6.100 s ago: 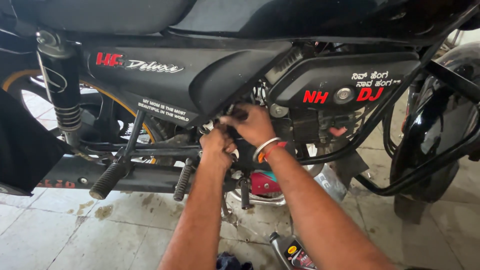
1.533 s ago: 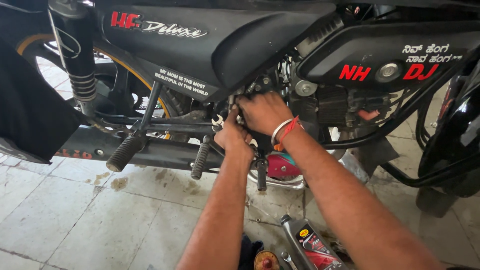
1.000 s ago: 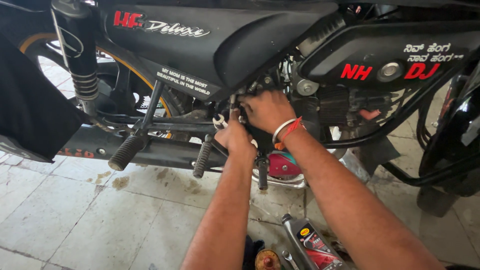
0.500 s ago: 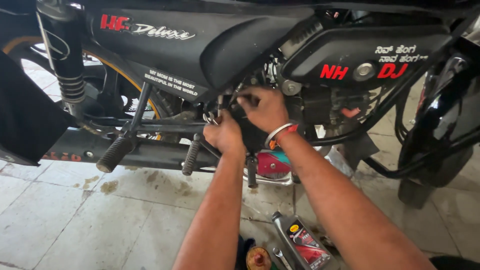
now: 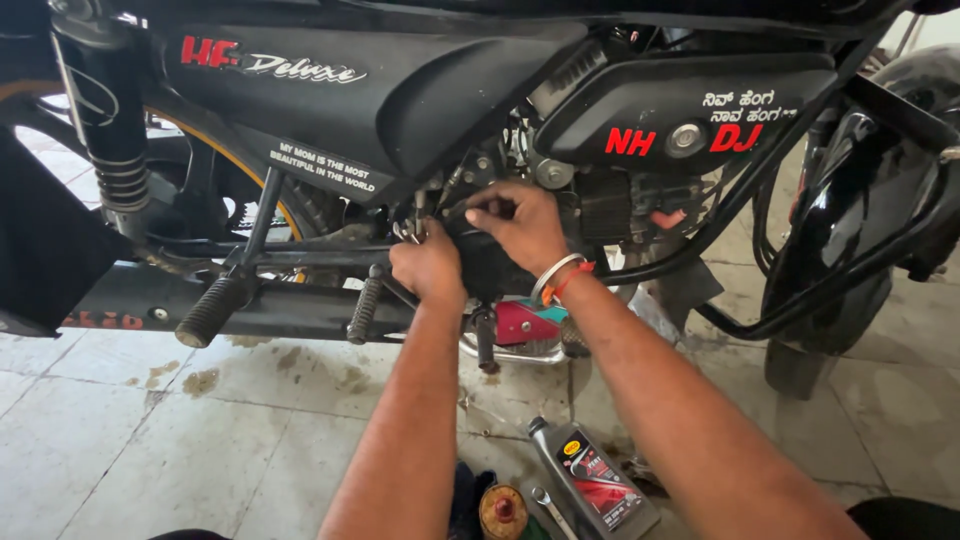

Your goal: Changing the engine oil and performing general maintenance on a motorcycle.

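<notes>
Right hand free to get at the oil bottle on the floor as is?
Probably yes. The right hand is up at the motorcycle's engine, fingers pinched on a small part. The oil bottle lies on the tiles just below that forearm, with nothing between them, though the hand would have to let go first.

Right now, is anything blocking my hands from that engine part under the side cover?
Nothing visible does. The left hand and right hand are already on the engine area below the black side panel. The footpeg sits off to the left, clear of both.
</notes>
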